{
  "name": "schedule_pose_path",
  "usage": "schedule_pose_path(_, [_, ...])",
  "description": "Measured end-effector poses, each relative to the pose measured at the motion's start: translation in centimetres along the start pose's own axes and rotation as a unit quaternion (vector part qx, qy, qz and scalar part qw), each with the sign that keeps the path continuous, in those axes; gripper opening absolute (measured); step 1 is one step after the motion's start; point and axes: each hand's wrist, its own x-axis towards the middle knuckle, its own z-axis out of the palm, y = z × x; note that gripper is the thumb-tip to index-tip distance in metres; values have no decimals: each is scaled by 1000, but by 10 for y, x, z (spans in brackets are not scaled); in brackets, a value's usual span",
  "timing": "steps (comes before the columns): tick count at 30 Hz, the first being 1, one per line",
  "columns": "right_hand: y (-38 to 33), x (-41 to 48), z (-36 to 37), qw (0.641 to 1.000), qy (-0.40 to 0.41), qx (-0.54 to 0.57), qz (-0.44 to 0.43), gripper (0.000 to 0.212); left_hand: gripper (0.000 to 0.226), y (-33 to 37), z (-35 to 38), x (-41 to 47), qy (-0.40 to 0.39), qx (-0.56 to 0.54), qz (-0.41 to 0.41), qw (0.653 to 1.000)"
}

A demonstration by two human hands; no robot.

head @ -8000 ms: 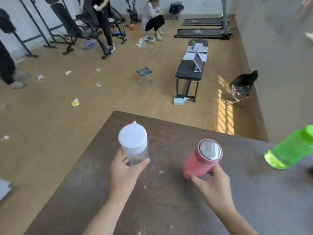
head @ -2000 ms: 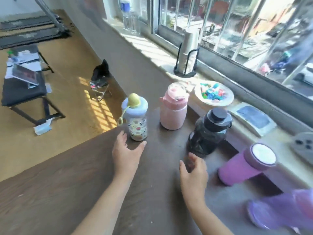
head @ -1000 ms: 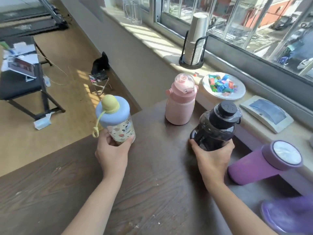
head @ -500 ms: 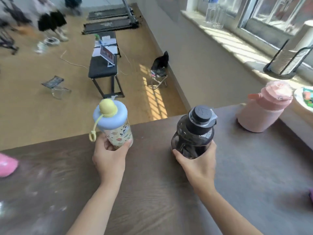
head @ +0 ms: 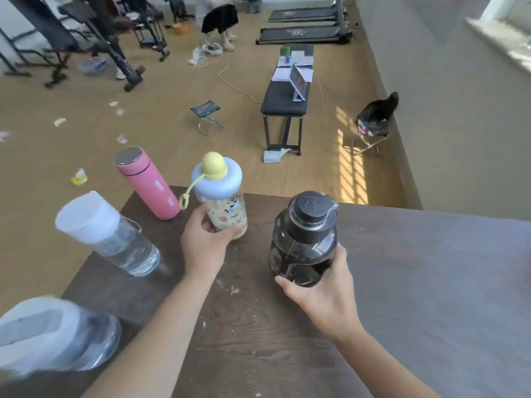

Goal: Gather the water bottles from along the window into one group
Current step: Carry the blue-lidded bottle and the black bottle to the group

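My left hand point(head: 202, 245) grips a patterned bottle point(head: 221, 196) with a blue lid and yellow knob, held over the dark wooden table point(head: 416, 282). My right hand point(head: 321, 297) grips a dark smoky bottle point(head: 304, 239) with a black cap, to the right of it. At the table's left corner stand a pink flask point(head: 145, 183) and a clear bottle point(head: 109, 235) with a white lid. A blurred clear bottle point(head: 54, 337) with a grey-white lid sits at the lower left edge.
Beyond the table's far edge lies a wooden floor with a black bench point(head: 287, 93), a small folding stool point(head: 205, 116), a stool point(head: 373, 124) with a dark bag by the wall, exercise machines and a person point(head: 218, 18) at the back.
The view has swung left from the window side to the table's left corner. Both hands have carried their bottles towards the pink flask and clear bottle, which have come into view.
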Motion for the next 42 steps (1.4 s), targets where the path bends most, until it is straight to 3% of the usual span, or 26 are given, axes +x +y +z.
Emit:
schedule_pose_path(12, [-9,-11,68,995,-93,-27,-28,113,48,-7,-15,60,-102,6,-24,994])
schedule_pose_path(14, [-11,-9,76,994,-98,-32,-31,114,54,-5,-18,56,-108,-3,-26,994])
schedule_pose_path(17, [-13,-8,88,993,-104,-36,-40,111,89,6,-21,50,-134,-31,-23,990])
schedule_pose_path(19, [-14,-8,96,993,-105,-38,-45,111,105,8,-21,52,-154,-100,-73,980])
schedule_pose_path(22, [-14,-9,107,992,-106,-38,-47,111,86,6,-25,59,-164,-126,-129,970])
schedule_pose_path(24, [-14,-9,113,992,-106,-37,-48,110,97,4,-34,59,-162,-128,-130,970])
schedule_pose_path(28, [-17,-9,126,993,-103,-41,-51,111,88,-23,-73,32,-98,-168,-153,969])
schedule_pose_path(32, [-24,-12,142,991,-111,-41,-56,112,38,-50,-103,-25,9,-217,-154,964])
schedule_pose_path(35, [-22,-15,153,990,-118,-48,-66,113,27,-62,-111,-69,88,-130,-127,979])
schedule_pose_path(39, [-12,-13,151,984,-154,-50,-73,121,9,-58,-102,-111,190,-2,-127,974])
schedule_pose_path(42, [-5,-12,130,969,-216,-78,-87,128,13,-47,-78,-139,200,32,-97,975])
